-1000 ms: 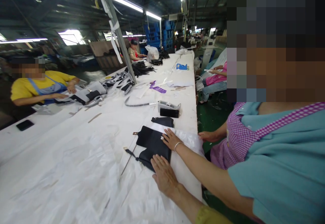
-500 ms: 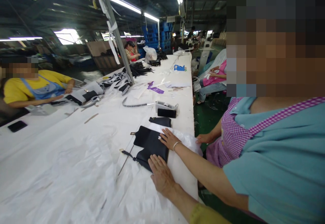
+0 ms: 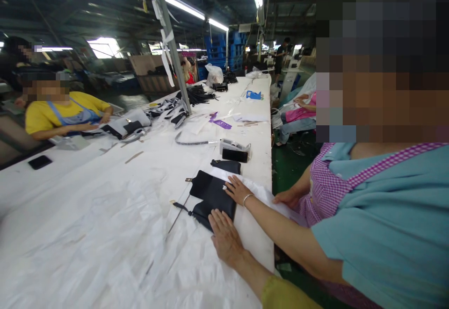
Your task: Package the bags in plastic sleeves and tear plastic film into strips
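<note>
R hand (image 3: 226, 239) laid flat, open, on black bag (image 3: 212, 194); L hand unseen; bag could be skewed by co-worker's hand (image 3: 238, 190) tugging.

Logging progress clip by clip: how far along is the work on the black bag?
Done: the black bag lies flat on the white table, strap out to one side. In hand: the right hand presses its near end; a co-worker's braceleted hand holds the far end, on a white sheet. Left, seemingly: the bag is not yet wrapped, and another black pouch lies behind.
</note>
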Motion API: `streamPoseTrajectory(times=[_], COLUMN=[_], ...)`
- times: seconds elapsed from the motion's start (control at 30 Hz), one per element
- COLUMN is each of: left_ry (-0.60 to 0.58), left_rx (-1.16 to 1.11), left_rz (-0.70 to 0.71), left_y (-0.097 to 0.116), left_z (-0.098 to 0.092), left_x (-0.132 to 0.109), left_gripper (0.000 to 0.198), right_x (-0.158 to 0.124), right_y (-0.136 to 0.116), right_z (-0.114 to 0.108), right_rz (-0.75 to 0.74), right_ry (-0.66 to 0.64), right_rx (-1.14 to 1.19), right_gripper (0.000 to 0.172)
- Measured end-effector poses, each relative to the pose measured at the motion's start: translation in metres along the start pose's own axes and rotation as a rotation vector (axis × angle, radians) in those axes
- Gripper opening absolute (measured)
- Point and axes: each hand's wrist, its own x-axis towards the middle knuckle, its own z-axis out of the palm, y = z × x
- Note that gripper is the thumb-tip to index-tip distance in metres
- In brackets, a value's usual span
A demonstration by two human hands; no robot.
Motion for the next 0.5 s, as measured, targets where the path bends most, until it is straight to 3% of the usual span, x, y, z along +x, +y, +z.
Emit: streamPoseTrajectory(times=[0.03,0.07,0.17,0.3,0.5], left_ry=[-0.005,-0.007,-0.015,-0.028,0.0], left_rx=[0.002,0.0,-0.004,-0.003,0.004], left_rz=[-0.006,-0.026,-0.071,-0.115,-0.14], left_y=[0.005,0.011,0.025,0.032,0.029], left_z=[0.021,0.04,0.074,0.082,0.079], left_x=[0.023,0.042,0.072,0.07,0.068], left_gripper=[0.068,0.08,0.086,0.087,0.08], right_x=[0.004,0.011,0.044,0.086,0.086], right_y=[0.007,0.017,0.064,0.12,0.128], right_z=[-0.002,-0.007,-0.028,-0.047,-0.035], right_rz=[-0.017,-0.028,-0.011,0.04,0.122], right_ry=[-0.017,-0.035,-0.064,-0.079,-0.041], right_rx=[0.005,0.012,0.022,0.005,0.012], right_gripper=[0.068,0.067,0.06,0.055,0.074])
